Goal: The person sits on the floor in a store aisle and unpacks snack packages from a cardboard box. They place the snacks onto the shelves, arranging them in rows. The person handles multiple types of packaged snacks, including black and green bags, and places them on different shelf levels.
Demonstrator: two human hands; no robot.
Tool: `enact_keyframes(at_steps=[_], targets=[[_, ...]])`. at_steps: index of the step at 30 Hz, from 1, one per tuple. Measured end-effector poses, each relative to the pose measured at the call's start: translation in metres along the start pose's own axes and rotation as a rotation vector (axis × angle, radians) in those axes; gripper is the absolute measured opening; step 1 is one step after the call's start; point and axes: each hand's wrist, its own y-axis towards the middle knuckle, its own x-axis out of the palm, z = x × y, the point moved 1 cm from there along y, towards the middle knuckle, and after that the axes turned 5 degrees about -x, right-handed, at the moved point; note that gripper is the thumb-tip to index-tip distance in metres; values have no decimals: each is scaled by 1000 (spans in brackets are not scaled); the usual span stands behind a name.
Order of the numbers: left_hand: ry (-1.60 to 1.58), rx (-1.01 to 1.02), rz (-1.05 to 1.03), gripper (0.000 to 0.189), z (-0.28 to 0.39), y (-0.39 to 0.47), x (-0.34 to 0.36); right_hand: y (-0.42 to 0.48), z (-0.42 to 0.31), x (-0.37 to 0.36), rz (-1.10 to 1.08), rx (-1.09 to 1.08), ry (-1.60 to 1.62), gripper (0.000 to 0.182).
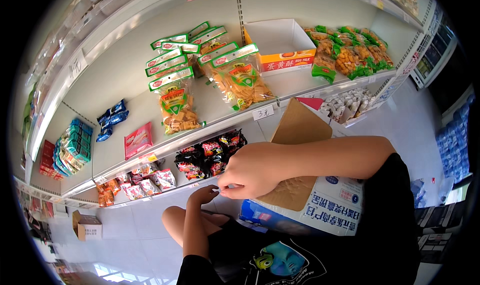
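Observation:
My right hand (249,170) hangs with bent fingers in front of the lower shelf, near black packets (210,153); no object shows in it. Below and to its left is my left hand (203,195), its fingertips close to those of the right hand, also with nothing visible in it. Whether the fingertips touch is unclear. Under my right forearm lies a brown cardboard piece (300,123) on a blue and white printed carton (333,206). Above, clear bags of crackers (243,80) with green-edged headers stand on the shelf, beside an open egg yolk pastry box (288,60).
Green-ended snack packs (356,54) fill the shelf's right end. A pink packet (138,140), blue packets (112,118) and teal packs (78,140) sit to the left. The shelf's front rail (225,125) runs above my hands. A small open carton (87,225) stands on the floor.

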Motion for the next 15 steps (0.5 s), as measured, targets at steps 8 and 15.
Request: enact_keyframes(at_steps=[8, 15], targets=[[53, -109, -13, 57, 19, -24, -8, -3, -5, -2, 6, -8, 5, 25], [46, -114, -7, 60, 30, -28, -11, -14, -2, -8, 59, -19, 11, 27]])
